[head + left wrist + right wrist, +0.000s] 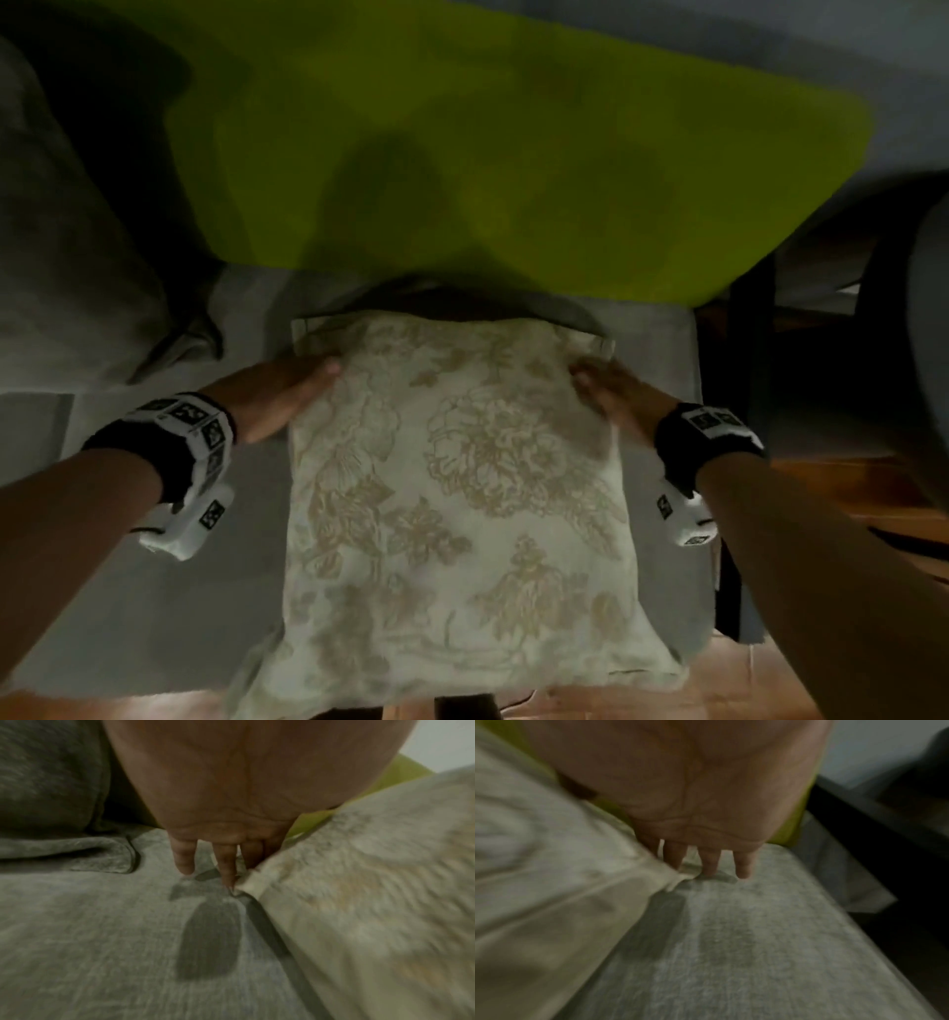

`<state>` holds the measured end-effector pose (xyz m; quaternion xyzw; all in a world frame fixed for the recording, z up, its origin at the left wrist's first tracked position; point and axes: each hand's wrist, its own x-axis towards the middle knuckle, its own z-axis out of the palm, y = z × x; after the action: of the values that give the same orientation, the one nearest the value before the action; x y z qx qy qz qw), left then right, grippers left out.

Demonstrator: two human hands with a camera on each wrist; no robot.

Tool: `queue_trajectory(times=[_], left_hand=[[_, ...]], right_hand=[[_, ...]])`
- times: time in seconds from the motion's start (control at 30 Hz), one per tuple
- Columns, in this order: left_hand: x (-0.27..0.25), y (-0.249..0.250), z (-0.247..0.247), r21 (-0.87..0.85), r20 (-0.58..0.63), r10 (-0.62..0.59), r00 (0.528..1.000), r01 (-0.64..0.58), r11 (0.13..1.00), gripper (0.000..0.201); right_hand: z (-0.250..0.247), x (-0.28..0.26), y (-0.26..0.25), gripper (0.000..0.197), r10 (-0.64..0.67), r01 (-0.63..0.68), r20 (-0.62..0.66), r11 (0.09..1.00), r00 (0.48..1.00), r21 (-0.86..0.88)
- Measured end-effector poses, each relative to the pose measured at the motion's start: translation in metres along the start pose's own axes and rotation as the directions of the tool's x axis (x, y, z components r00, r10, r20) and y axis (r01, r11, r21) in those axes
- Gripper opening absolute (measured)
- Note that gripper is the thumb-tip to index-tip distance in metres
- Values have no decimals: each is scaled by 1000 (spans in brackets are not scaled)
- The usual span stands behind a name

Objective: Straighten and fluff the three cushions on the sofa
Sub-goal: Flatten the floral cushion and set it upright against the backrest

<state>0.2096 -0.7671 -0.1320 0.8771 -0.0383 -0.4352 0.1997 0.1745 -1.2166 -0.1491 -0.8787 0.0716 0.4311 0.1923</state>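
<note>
A cream cushion [462,488] with a beige floral print lies flat on the grey sofa seat [154,565]. My left hand [287,395] presses its left edge near the far corner, thumb on top. The fingers [183,858] point straight down beside the cushion [372,882], their tips on the seat [90,943]. My right hand [611,395] mirrors this at the right edge, straight fingers [741,866] alongside the cushion [539,882]. A lime-green cushion [513,154] leans behind it. A grey cushion [61,257] slumps at the left.
The near edge of the floral cushion overhangs the seat front above a wooden floor [847,488]. Dark furniture [821,360] stands just past the right end of the sofa. The view is dim and the wrist views are blurred.
</note>
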Motion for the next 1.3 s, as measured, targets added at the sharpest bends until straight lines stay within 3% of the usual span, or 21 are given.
queue_trajectory(times=[0.07, 0.17, 0.23, 0.33, 0.5, 0.7, 0.73, 0.77, 0.83, 0.9, 0.97, 1.03, 1.1, 1.23, 1.3], left_hand=[[11, -12, -10, -43, -120, 38, 992, -43, 998, 61], [27, -22, -24, -109, -335, 87, 938, -131, 985, 44], [34, -26, -34, -51, -342, 92, 935, -116, 992, 36], [37, -28, -51, -100, -286, 108, 952, -142, 985, 41], [25, -27, -76, -184, -320, 31, 947, -94, 978, 23], [26, -28, -67, -213, -431, -57, 901, -40, 976, 18], [26, -32, -63, -253, -383, -40, 923, -64, 965, 24], [26, -44, -57, -275, -310, 54, 949, -144, 951, 34], [21, -53, -48, -342, -297, 143, 944, -245, 907, 37], [-8, -26, -19, -531, -58, 3, 998, -34, 847, 23], [-22, -8, 11, -680, 14, -229, 973, 177, 712, 18], [-37, 3, 30, -785, 34, -227, 973, 166, 597, 18], [-41, 1, 33, -837, -36, -266, 963, 116, 534, 18], [-39, -8, 33, -795, -199, -363, 911, 67, 603, 16], [-37, -8, 38, -797, -240, -377, 895, 41, 603, 21]], right_hand=[[-9, -1, 6, 72, 73, -64, -119, 995, 990, 79], [-25, -8, 3, 57, 149, -107, -293, 982, 944, 154], [-33, -11, 1, 64, 201, -109, -344, 957, 917, 269], [-41, -13, -3, 67, 179, -41, -421, 948, 889, 316], [-54, -18, 5, 24, 127, -41, -559, 986, 819, 163], [-57, -30, 1, 23, 130, -24, -600, 983, 790, 182], [-53, -31, 1, 26, 181, -51, -586, 971, 790, 232], [-47, -27, 6, 30, 242, -82, -556, 951, 795, 298], [-27, -25, 20, 32, 361, -130, -405, 859, 840, 496], [1, -35, 22, 22, 364, -160, -181, 730, 914, 664], [25, -48, 20, 26, 319, -190, -41, 657, 947, 730], [39, -57, 22, 30, 279, -126, -80, 647, 957, 752], [40, -62, 27, 24, 264, -58, -159, 661, 951, 748], [32, -68, 41, 21, 236, -13, -340, 837, 910, 546], [37, -70, 41, 22, 249, -4, -381, 842, 890, 540]])
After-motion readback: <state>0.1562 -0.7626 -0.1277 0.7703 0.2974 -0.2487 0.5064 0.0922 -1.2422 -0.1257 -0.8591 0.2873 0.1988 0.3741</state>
